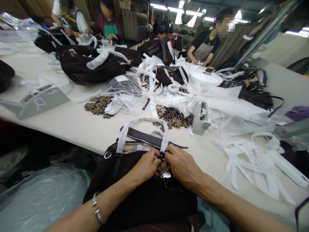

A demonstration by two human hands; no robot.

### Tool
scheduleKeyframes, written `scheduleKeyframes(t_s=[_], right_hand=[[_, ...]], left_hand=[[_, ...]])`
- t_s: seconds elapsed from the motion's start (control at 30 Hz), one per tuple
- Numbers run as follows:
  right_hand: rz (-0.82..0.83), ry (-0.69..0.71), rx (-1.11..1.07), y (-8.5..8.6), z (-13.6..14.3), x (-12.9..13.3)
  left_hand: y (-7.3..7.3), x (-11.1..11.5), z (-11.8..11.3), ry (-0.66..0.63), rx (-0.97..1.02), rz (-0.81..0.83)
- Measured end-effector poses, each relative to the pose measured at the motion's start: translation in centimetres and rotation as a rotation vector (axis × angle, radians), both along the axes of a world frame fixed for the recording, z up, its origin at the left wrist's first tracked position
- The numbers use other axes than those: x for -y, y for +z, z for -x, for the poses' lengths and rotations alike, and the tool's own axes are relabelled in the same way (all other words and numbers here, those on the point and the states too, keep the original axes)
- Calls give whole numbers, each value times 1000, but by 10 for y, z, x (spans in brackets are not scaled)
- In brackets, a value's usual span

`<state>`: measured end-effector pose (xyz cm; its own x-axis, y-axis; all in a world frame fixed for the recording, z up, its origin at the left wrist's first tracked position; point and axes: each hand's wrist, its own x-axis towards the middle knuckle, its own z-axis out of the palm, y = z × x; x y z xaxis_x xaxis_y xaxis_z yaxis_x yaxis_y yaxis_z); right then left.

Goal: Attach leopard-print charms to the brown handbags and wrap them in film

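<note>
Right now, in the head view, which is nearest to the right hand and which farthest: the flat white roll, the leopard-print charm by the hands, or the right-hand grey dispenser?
Nearest to the right hand first:
1. Leopard-print charm: right beside it, on its left.
2. Grey dispenser: ahead, slightly right.
3. Flat white roll: farther back, beyond the dispenser.

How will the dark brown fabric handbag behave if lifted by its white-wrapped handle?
The dark brown fabric handbag will probably flex: its panel looks soft and its top is open. The white-wrapped handle likely holds its shape, arching up with no hand at its top. The leopard-print charm looks small, so probably adds little weight.
</note>
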<state>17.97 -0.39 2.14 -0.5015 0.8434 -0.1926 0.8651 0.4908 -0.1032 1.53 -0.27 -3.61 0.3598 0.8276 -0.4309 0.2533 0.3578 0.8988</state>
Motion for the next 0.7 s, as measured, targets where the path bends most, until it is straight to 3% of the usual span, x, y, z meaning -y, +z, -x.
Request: scheduleKeyframes(t_s=[0.17, 0.4, 0.57, 0.7], right_hand=[[1, 114, 82, 5, 5, -7], [78, 108, 129, 12, 6, -20], [-7, 241, 87, 15, 3, -16], [25, 136, -43, 13, -7, -16]], left_hand=[[4, 5, -2, 54, 98, 219], [5, 9, -12, 145, 154, 141], [0, 13, -16, 203, 156, 55], [-1, 14, -15, 206, 125, -1]])
